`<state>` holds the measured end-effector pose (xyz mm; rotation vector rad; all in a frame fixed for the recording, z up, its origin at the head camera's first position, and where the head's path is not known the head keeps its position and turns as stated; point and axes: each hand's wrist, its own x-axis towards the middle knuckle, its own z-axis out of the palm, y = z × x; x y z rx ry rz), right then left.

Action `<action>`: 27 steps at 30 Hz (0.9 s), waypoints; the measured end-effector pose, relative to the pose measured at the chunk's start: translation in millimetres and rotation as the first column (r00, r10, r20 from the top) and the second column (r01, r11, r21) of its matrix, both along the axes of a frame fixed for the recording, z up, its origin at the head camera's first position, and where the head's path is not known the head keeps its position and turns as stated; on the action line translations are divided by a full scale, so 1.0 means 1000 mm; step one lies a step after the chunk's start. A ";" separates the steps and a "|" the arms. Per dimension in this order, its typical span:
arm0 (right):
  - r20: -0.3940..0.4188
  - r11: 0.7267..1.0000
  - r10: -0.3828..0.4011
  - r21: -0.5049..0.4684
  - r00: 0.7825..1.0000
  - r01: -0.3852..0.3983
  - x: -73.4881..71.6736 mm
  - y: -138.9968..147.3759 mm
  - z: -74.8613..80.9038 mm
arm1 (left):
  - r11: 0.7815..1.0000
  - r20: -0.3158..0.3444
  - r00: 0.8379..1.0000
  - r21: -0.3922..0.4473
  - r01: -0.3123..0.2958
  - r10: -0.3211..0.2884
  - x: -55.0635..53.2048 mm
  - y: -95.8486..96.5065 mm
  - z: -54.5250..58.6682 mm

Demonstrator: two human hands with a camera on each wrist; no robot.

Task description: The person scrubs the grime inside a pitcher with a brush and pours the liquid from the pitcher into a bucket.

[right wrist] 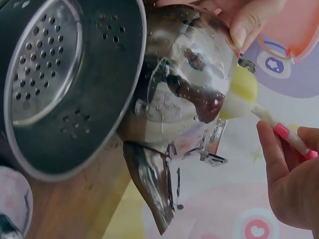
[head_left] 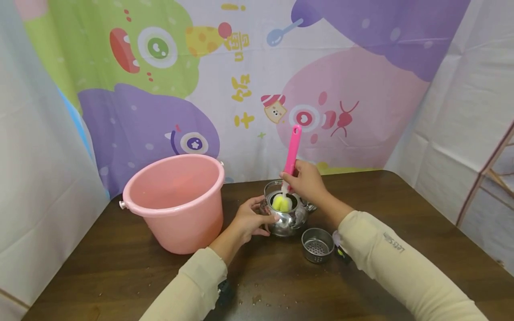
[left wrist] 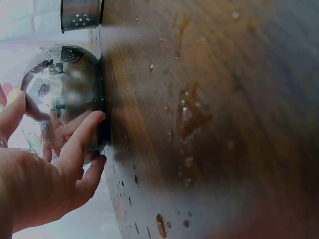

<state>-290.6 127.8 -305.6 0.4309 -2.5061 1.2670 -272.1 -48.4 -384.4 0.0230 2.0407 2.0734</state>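
A shiny metal teapot (head_left: 287,225) stands on the table, its opening upward. My left hand (head_left: 249,218) holds it by its left side, thumb at the front; in the left wrist view, the fingers (left wrist: 87,137) lie against the pot's wet, rounded wall. From above, my right hand (head_left: 309,180) grips a sponge brush by its pink handle (head_left: 293,149). The brush's yellow and white sponge head (head_left: 282,203) sits at the pot's mouth, its lower part hidden inside. The spout (right wrist: 152,184) shows in the right wrist view. A perforated metal strainer (head_left: 317,245) stands in front of the pot.
A pink bucket (head_left: 188,227) stands left of the teapot. Water drops (head_left: 257,299) dot the brown table (head_left: 120,276) near its front. A small round item (right wrist: 15,199), partly cut off, lies beside the strainer. A printed cloth (head_left: 253,151) hangs behind the table.
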 end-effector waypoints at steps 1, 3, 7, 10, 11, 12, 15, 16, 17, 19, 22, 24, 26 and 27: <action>0.002 1.000 -0.003 -0.019 1.000 0.003 0.000 -0.001 -0.001 | 1.000 -0.001 1.000 -0.001 0.000 0.000 0.000 0.000 0.000; 0.000 0.999 -0.008 -0.049 1.000 0.008 0.000 -0.002 -0.003 | 1.000 -0.006 1.000 -0.001 0.001 -0.001 0.000 0.000 -0.001; -0.032 0.998 -0.019 -0.063 0.999 0.016 -0.001 -0.004 -0.007 | 1.000 -0.007 1.000 0.000 0.001 -0.001 -0.001 0.000 -0.001; -0.087 0.999 -0.032 -0.029 0.996 0.029 -0.001 -0.004 -0.009 | 1.000 -0.005 1.000 -0.001 0.001 -0.001 -0.001 0.000 -0.001; -0.108 0.999 -0.033 -0.012 0.994 0.032 -0.001 -0.004 -0.009 | 1.000 -0.005 1.000 -0.002 0.002 -0.002 -0.001 0.000 -0.001; -0.127 0.999 -0.032 0.004 0.991 0.032 -0.001 -0.003 -0.009 | 1.000 -0.005 1.000 -0.003 0.001 -0.001 -0.001 0.000 -0.001; -0.179 0.998 -0.014 0.050 0.984 0.023 -0.001 -0.003 -0.009 | 1.000 -0.003 1.000 -0.004 0.000 0.000 -0.001 0.000 -0.001; -0.195 0.997 -0.005 0.069 0.981 0.019 0.000 -0.002 -0.009 | 1.000 -0.001 1.000 -0.005 -0.001 0.001 0.000 0.000 -0.001; -0.206 0.996 0.004 0.086 0.979 0.014 0.000 -0.002 -0.008 | 1.000 0.001 1.000 -0.005 -0.002 0.002 0.000 0.000 -0.001; -0.228 0.992 0.015 0.126 0.974 0.015 0.000 0.000 -0.008 | 1.000 0.003 1.000 -0.004 -0.004 0.004 0.000 0.000 -0.001; -0.246 0.982 0.025 0.185 0.969 0.022 0.001 0.003 -0.006 | 1.000 0.004 1.000 0.001 -0.006 0.006 0.000 0.000 -0.001; -0.241 0.977 0.032 0.211 0.970 0.020 0.002 0.004 -0.005 | 1.000 -0.001 1.000 0.004 -0.004 0.004 0.000 0.000 -0.001; -0.230 0.975 0.039 0.222 0.972 0.013 0.003 0.006 -0.003 | 1.000 0.000 1.000 0.008 -0.003 0.003 0.001 0.000 -0.001; -0.221 0.975 0.042 0.222 0.974 0.009 0.003 0.006 -0.002 | 1.000 -0.001 1.000 0.008 -0.003 0.003 0.001 0.000 -0.001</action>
